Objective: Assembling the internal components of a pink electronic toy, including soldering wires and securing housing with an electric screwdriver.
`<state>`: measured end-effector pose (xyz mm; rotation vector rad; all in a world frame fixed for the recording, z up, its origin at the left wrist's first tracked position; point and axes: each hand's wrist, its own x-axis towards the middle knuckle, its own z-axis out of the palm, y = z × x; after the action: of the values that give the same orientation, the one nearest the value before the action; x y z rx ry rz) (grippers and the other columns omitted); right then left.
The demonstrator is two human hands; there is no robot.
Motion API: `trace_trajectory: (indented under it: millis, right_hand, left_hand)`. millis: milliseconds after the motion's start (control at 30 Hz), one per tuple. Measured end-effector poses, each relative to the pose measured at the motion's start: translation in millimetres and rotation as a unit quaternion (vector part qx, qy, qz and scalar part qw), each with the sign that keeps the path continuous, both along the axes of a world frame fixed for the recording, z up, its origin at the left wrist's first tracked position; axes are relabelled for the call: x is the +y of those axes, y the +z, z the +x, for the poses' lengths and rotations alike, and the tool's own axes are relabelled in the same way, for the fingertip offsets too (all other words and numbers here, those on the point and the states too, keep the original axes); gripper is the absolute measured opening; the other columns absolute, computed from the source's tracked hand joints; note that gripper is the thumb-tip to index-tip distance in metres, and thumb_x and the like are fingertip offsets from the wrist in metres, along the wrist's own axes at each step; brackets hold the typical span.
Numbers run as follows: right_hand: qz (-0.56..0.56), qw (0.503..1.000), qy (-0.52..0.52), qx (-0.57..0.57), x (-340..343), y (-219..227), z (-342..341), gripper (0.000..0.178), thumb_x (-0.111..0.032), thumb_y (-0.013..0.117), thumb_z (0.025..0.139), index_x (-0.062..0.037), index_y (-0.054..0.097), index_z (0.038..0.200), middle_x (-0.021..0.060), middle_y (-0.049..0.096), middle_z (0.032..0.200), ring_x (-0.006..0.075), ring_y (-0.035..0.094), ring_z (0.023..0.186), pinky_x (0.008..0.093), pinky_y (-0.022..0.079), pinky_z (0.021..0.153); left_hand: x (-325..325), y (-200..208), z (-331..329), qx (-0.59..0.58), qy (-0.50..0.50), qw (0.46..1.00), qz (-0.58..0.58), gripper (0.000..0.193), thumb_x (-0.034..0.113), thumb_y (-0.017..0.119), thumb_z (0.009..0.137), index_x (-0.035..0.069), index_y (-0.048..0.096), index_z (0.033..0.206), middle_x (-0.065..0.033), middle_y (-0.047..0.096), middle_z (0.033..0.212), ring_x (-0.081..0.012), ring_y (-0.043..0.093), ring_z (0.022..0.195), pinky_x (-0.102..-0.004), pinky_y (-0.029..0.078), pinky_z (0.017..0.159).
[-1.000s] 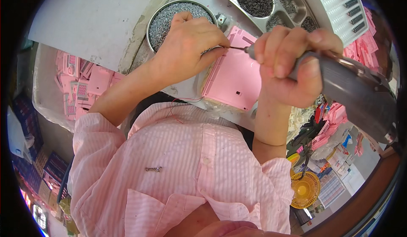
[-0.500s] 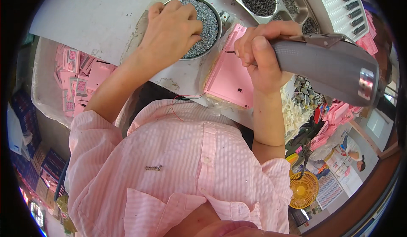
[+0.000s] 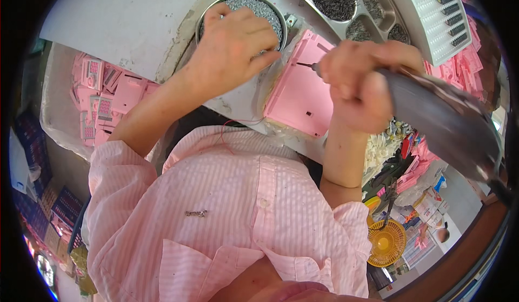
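Note:
My left hand (image 3: 232, 48) is over the near side of a round metal bowl (image 3: 285, 26) full of small silvery screws (image 3: 259, 9). Its fingers are curled; the fingertips are partly hidden, and I cannot make out what is in them. A grey electric screwdriver (image 3: 432, 107) lies in the closed grip of my right hand (image 3: 362, 80), blurred by motion. Its thin dark bit points left, over a flat pink plastic panel (image 3: 297, 94) on the table. Whether the bit touches the panel, I cannot tell.
A metal compartment tray (image 3: 346, 29) holds dark screws at the back, beside a white tray (image 3: 440, 21) of black parts. Pink parts fill a plastic-lined bin (image 3: 59, 105) on the left. A yellow basket (image 3: 386, 242) and loose pale pieces (image 3: 378, 153) are at right.
My left hand has shifted slightly right and toward me at the bowl. My right hand and the screwdriver have moved right and a little toward me, the screwdriver tilting.

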<state>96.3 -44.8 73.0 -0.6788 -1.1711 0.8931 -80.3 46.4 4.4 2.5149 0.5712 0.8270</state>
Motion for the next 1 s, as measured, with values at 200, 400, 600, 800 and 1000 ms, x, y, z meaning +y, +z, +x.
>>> trace_trajectory:
  millis: [200, 400, 600, 800, 1000]
  right_hand:
    - [-0.004, 1.0, 0.007, 0.022, -14.7, 7.7, -8.4, 0.027, -0.014, 0.064, 0.094, -0.0026, 0.046, 0.111, 0.0049, 0.051, 0.065, 0.0134, 0.045, 0.053, 0.0314, 0.041, 0.047]
    - [-0.005, 0.999, -0.019, 0.046, -25.1, 9.6, -15.6, 0.027, -0.012, 0.066, 0.093, -0.0026, 0.046, 0.107, 0.0057, 0.051, 0.066, 0.0127, 0.045, 0.053, 0.0319, 0.042, 0.048]
    - [-0.022, 0.999, -0.025, 0.033, -35.0, 16.9, -23.3, 0.027, -0.011, 0.065, 0.093, -0.0029, 0.045, 0.11, 0.0063, 0.051, 0.066, 0.0137, 0.047, 0.054, 0.0324, 0.044, 0.05]
    - [-0.044, 0.996, 0.002, 0.074, -55.8, 5.1, -37.9, 0.028, -0.008, 0.065, 0.092, -0.0013, 0.046, 0.112, 0.005, 0.053, 0.066, 0.0139, 0.051, 0.055, 0.0315, 0.046, 0.052]
    - [-0.105, 0.994, -0.031, 0.004, -73.0, -14.2, -54.9, 0.021, -0.007, 0.064, 0.094, -0.0044, 0.046, 0.104, 0.0071, 0.051, 0.067, 0.0158, 0.048, 0.054, 0.0327, 0.043, 0.05]
  left_hand:
    - [-26.3, 8.5, 0.0, -0.057, -0.071, 0.989, -0.12, 0.016, 0.011, 0.078, 0.076, 0.015, 0.069, 0.089, 0.003, 0.068, 0.086, -0.0176, 0.062, 0.084, -0.0384, 0.035, 0.086]
    - [-31.9, 10.5, -1.4, -0.056, -0.08, 0.988, -0.118, 0.015, 0.009, 0.078, 0.076, 0.015, 0.069, 0.087, 0.0023, 0.067, 0.082, -0.0171, 0.062, 0.081, -0.0387, 0.035, 0.087]
    - [-38.1, 11.6, -4.5, -0.065, -0.079, 0.99, -0.095, 0.014, 0.015, 0.079, 0.074, 0.014, 0.069, 0.085, 0.0023, 0.065, 0.079, -0.018, 0.061, 0.081, -0.0434, 0.035, 0.09]
    - [-36.1, 19.7, -21.5, -0.068, -0.073, 0.992, -0.083, 0.04, 0.009, 0.077, 0.075, 0.009, 0.067, 0.114, -0.0036, 0.067, 0.103, -0.0223, 0.06, 0.093, -0.0397, 0.037, 0.095]
    - [-9.2, 12.2, -35.1, -0.094, -0.037, 0.981, -0.167, 0.045, 0.007, 0.069, 0.082, 0.007, 0.062, 0.126, -0.0068, 0.067, 0.117, -0.0241, 0.06, 0.102, -0.0364, 0.044, 0.093]
